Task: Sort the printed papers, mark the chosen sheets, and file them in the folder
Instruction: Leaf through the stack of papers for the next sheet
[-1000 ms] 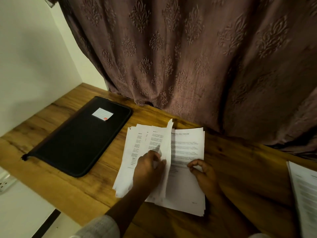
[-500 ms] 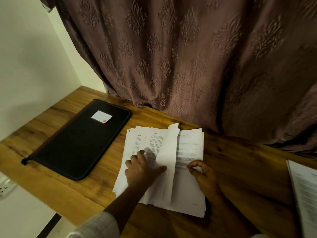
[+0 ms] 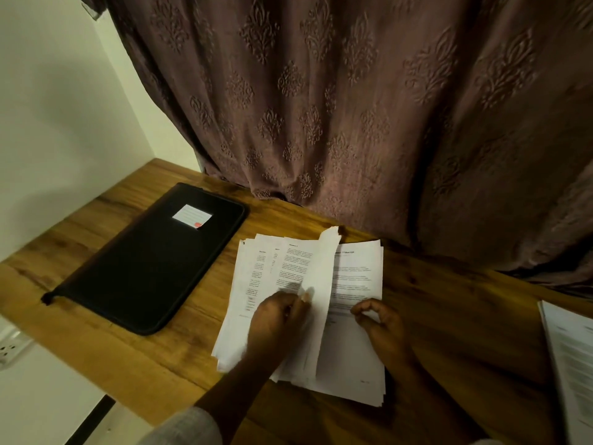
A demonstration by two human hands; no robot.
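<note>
One folder (image 3: pixel 150 271), two paper piles (image 3: pixel 349 358) (image 3: pixel 574 351) — two hands (image 3: pixel 276 319) (image 3: pixel 383 332).

Lower centre: left hand (image 3: pixel 276 319) pinches a raised sheet (image 3: pixel 322 284) over the papers (image 3: pixel 356 358); right hand (image 3: pixel 382 327) rests on them; black folder (image 3: pixel 144 268) lies left.

A lifted sheet (image 3: pixel 324 268) is pinched by the curled left hand (image 3: pixel 276 319); the right hand (image 3: pixel 382 327) is curled, thumb tip meeting forefinger.
</note>
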